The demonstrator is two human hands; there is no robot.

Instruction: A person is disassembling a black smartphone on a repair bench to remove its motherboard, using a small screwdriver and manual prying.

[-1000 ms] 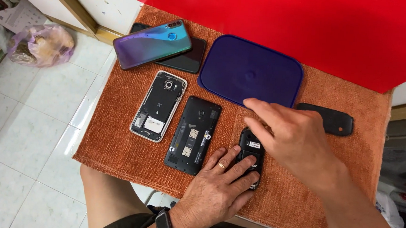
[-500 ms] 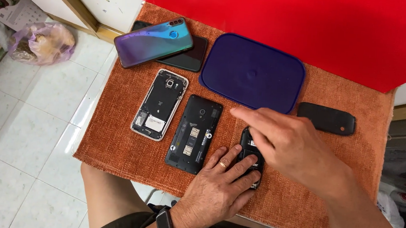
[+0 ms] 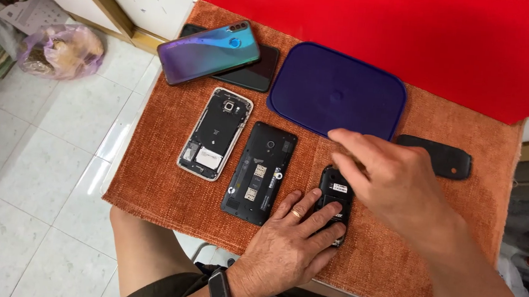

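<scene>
Here, my left hand [image 3: 292,243] lies flat, fingers spread, pressing a small open-backed black phone [image 3: 334,200] onto the nubbly rust-orange cloth [image 3: 151,178]; my right hand [image 3: 392,182] hovers at its top end, fingers curled loosely together, pinching nothing I can see; a smooth, rounded purple lid [image 3: 337,91] sits just beyond.

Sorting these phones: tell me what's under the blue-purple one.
The blue-purple phone lies across a black phone, whose right end shows. The rest of the black one is covered.
</scene>
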